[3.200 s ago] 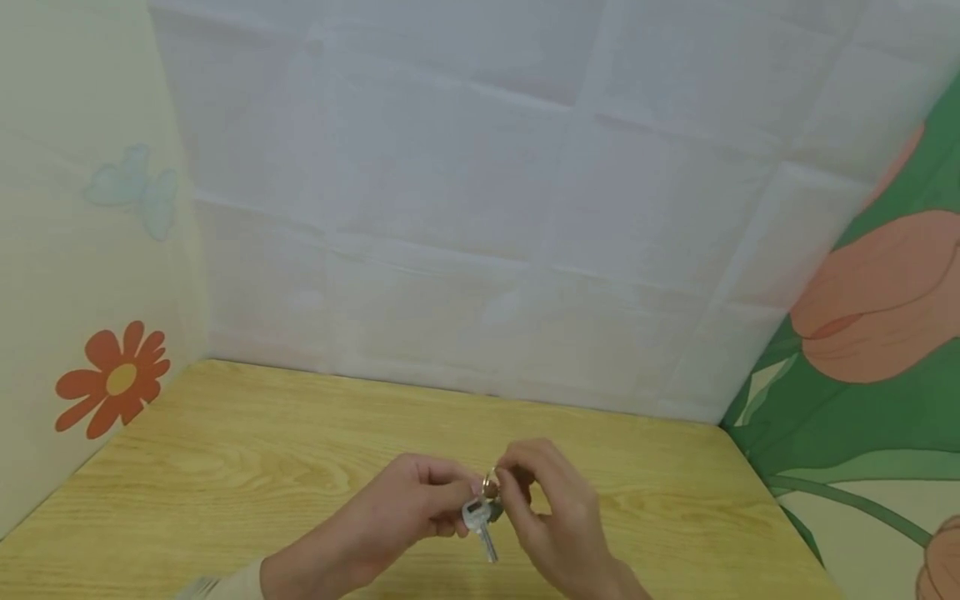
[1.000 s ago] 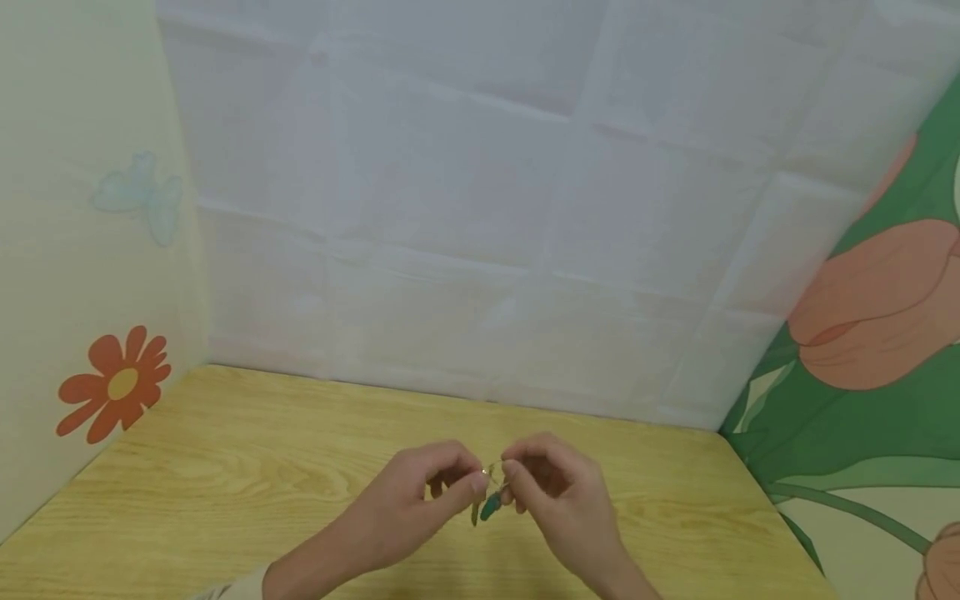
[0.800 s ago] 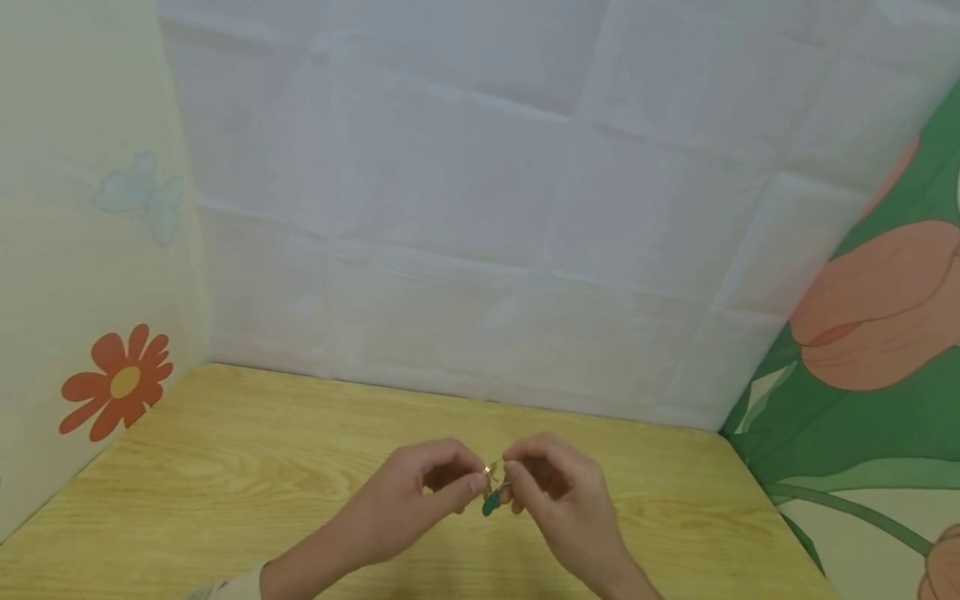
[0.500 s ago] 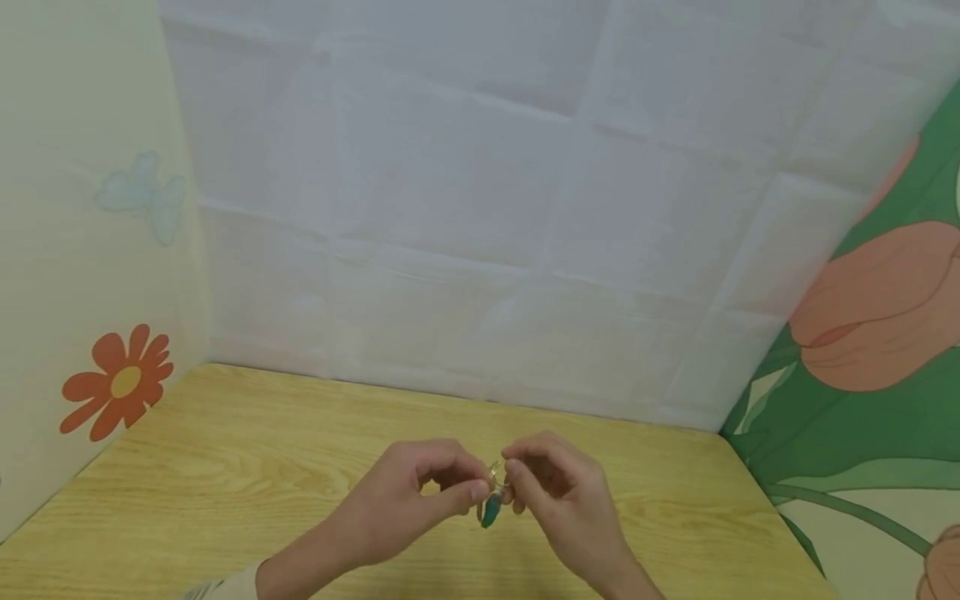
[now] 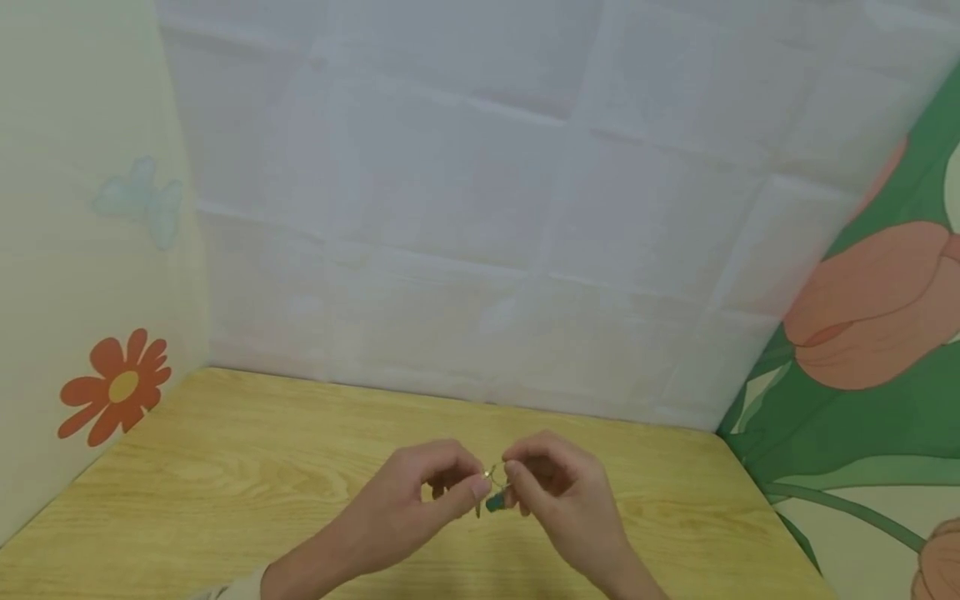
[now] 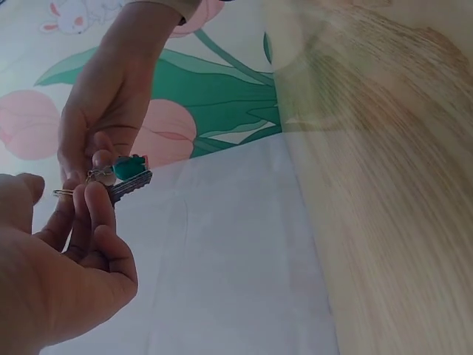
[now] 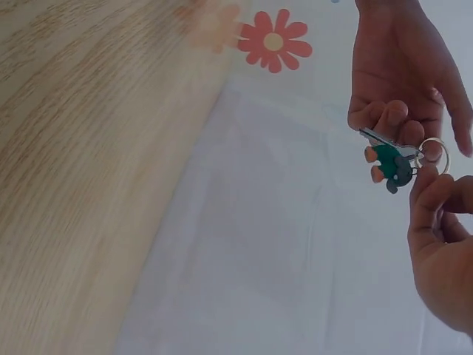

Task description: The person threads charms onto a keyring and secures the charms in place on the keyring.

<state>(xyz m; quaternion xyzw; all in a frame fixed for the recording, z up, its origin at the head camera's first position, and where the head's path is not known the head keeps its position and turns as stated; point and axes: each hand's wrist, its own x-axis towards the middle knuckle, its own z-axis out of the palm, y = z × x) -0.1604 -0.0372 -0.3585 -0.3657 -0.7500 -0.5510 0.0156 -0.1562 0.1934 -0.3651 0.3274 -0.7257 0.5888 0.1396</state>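
Between the two hands, above the table, a metal key ring [image 7: 448, 154] carries a silver key [image 7: 380, 138] and a small green figure charm with grey and orange parts [image 7: 389, 163]. The left hand [image 5: 420, 504] has its fingers curled at the key; its fingertips touch the key [image 6: 131, 186] near the ring in the left wrist view. The right hand [image 5: 566, 504] pinches the ring between thumb and index finger. From the head, the green charm [image 5: 495, 502] hangs just below the fingertips. Fingers partly hide the key's head and the ring.
A wood-grain table [image 5: 262, 467] lies beneath the hands. A creased white sheet [image 5: 450, 250] stands at its back. On the left is a pale panel with a red flower [image 5: 123, 386]; on the right, a panel with a pink tulip [image 5: 870, 308].
The key that hung in plain view 3.2 seconds ago is now mostly behind the left fingers. The green charm has swung slightly right in the last half second; both hands stay close to the same place.
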